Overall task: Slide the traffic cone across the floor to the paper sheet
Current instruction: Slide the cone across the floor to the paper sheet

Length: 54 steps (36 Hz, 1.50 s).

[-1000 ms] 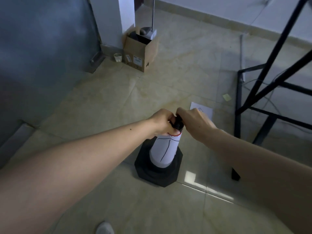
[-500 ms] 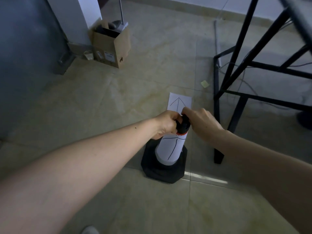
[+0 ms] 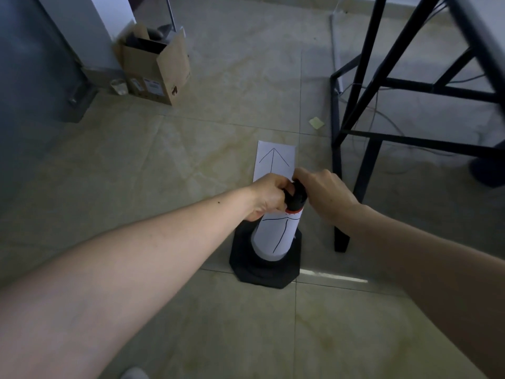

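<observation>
1. At the cone's narrow black top, the left hand [image 3: 269, 195] and the right hand [image 3: 325, 194] are both closed around it from opposite sides, fingers wrapped on the cap.
2. Below the hands, the traffic cone [image 3: 276, 236] stands upright on the tiled floor [image 3: 191, 127]; its body is wrapped in white with a dark drawn line, and its black base sits flat across a tile joint.
3. Just beyond the cone lies the paper sheet [image 3: 274, 160], white with an arrow drawn on it pointing away from the person. Its near edge is hidden behind the hands, so whether the base touches it cannot be told.
4. Judged from this, the cone is close to the sheet but not yet on it: a short push forward is left, with the grip already secure.
5. Further out, a black metal frame [image 3: 337, 149] stands to the right, near the cone's path, and an open cardboard box [image 3: 157, 69] sits well apart at the far left.
</observation>
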{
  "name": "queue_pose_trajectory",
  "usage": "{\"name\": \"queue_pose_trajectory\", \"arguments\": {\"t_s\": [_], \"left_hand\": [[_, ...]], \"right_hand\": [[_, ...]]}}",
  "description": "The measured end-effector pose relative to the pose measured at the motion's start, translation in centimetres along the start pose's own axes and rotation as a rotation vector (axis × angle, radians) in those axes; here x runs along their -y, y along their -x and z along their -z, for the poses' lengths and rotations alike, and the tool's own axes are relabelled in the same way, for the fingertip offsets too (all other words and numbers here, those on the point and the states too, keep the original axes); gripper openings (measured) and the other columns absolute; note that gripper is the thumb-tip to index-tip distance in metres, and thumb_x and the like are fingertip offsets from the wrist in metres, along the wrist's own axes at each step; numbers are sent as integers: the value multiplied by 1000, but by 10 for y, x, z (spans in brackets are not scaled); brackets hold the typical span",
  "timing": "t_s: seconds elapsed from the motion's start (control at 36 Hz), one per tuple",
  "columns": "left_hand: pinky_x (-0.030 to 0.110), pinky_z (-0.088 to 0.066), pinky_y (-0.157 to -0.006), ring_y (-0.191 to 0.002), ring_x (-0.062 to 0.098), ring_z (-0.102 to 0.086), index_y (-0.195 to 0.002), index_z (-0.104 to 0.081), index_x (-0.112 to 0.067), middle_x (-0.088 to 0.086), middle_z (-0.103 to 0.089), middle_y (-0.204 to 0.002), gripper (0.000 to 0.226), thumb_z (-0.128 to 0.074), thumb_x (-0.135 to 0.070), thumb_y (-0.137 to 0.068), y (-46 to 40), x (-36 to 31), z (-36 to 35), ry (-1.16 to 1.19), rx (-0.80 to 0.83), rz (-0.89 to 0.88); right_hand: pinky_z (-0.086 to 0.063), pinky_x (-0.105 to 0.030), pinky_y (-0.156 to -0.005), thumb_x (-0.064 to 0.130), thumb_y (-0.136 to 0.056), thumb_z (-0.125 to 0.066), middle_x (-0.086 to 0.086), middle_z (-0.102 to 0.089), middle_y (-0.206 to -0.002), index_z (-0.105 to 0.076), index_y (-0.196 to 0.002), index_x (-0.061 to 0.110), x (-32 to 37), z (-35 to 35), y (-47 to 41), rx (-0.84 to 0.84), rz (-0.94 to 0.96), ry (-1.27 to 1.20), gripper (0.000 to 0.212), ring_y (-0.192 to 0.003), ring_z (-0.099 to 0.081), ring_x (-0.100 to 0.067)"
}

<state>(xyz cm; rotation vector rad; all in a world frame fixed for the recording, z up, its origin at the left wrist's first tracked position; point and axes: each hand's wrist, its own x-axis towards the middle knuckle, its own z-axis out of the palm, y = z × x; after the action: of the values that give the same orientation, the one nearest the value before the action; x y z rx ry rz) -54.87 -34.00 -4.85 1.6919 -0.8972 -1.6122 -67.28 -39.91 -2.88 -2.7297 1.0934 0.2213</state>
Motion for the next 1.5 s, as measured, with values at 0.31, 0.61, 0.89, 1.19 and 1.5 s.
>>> {"name": "queue_pose_trajectory", "arguments": {"t_s": [0.31,0.61,0.89,1.19,1.5], "left_hand": [[35,-49,-91,-100,26,-58,-76,-55,-12,14,-58,-105,35,-40,20,-75,-8,-8,-12,-14,-13,10],[35,-51,-94,-116,34,-61,-80,-56,-10,25,-61,-124,36,-40,21,-75,-13,-9,-15,32,-2,14],[31,-51,-88,-119,32,-59,-74,-57,-14,15,-59,-111,37,-41,19,-75,-12,-3,-16,9,28,23],[39,-49,-100,-109,29,-58,-74,-56,-14,14,-58,-106,33,-45,17,-77,-8,-3,-16,2,33,11],[36,-49,-98,-121,33,-56,-74,-55,-14,14,-57,-111,33,-45,17,-81,-7,-2,-17,29,25,19]], "right_hand": [[-59,-47,-73,1,-90,-55,-20,-67,-93,-50,-117,5,-17,-4,-1,-11,-7,7,28,-81,-66,-38],[-59,-47,-73,5,-92,-54,-20,-68,-91,-50,-116,5,-22,-4,-6,-10,13,19,24,-79,-66,-37],[-60,-46,-69,1,-90,-55,-17,-69,-88,-52,-116,6,-23,-13,2,-46,-5,8,27,-75,-67,-35],[-60,-45,-70,4,-91,-55,-17,-69,-88,-53,-113,5,-19,-16,3,-63,-42,-12,23,-75,-67,-35],[-58,-39,-66,8,-94,-54,-18,-69,-89,-54,-112,4,-14,-16,5,-65,-69,-12,18,-75,-68,-34]]}}
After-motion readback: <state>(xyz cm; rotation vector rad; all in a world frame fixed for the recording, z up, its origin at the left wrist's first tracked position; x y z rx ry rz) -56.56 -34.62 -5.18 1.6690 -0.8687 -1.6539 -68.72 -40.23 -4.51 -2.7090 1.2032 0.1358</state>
